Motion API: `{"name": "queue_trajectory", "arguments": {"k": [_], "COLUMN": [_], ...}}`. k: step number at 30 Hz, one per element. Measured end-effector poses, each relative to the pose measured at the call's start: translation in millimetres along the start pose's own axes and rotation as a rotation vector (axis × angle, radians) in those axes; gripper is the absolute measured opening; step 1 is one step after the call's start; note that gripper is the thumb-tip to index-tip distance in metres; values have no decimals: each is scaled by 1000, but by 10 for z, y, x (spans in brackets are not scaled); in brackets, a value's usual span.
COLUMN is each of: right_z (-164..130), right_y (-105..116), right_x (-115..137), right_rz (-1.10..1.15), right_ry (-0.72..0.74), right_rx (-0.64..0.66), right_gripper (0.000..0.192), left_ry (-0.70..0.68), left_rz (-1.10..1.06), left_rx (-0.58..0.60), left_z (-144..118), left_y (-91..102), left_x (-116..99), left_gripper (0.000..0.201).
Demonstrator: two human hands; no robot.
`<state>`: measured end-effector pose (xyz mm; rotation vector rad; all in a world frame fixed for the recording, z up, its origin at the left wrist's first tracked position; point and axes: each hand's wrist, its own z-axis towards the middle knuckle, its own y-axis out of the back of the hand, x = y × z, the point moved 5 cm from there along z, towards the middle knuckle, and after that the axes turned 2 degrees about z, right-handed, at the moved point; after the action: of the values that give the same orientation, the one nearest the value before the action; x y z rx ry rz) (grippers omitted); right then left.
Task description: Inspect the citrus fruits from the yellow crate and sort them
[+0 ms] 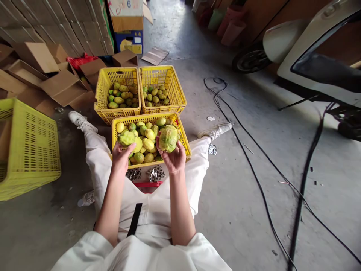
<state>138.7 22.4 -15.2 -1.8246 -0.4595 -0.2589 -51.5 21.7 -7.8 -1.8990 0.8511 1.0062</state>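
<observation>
My left hand (120, 155) is closed around a lumpy green-yellow lemon (126, 138) held over the left side of the front yellow crate (114, 132). A rounder yellow lemon (137, 144) shows right beside its fingers; whether it is held too I cannot tell. My right hand (175, 160) grips a large, rough-skinned lemon (168, 138), green and yellow with brownish patches, above the crate's right side. Between the hands, many yellow and green lemons (148, 144) fill the crate, which stands between my legs.
Behind stand two more yellow crates, left (103, 96) and right (177, 88), partly filled with fruit. A larger yellow crate (36, 143) is at far left, near loose cardboard boxes (63, 86). Black cables (254, 177) run across the floor on the right, below a parked scooter (304, 56).
</observation>
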Motion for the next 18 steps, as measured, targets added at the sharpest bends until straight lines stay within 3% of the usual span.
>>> {"name": "queue_trajectory", "arguments": {"k": [4,10,14,18], "right_z": [-15,-23,-15,-7], "right_y": [23,50,3,19], "right_x": [-18,-46,-16,-24], "right_rz": [99,220,161,158], "right_ry": [23,-137,-65,-12], "right_rx": [40,-11,19,44], "right_gripper": [50,50,48,52], "left_ry": [-13,105,255,429], "left_rz": [-37,-116,-265,-401], "left_rx": [22,85,102,214], "left_z": [-24,-46,-52,-112], "left_y": [-25,-54,-96,-174], "left_x": [-7,72,121,140], "left_gripper": [58,40,40,49]}}
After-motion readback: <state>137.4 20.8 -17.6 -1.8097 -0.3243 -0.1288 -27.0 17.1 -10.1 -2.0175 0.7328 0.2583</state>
